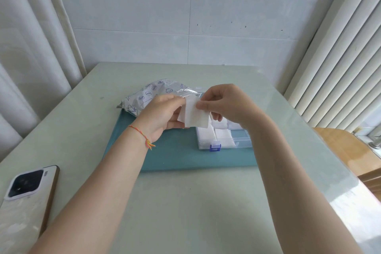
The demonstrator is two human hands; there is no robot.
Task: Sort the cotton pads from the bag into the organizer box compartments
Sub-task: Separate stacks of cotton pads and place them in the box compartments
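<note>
The scene was bright with soft daylight that came from the right side, by the blinds (338, 47). A pale glare lay on the right edge of the table (348, 198). Shadows were weak. Straight lines bent near the edges from the wide lens. The picture was slightly soft everywhere.
</note>
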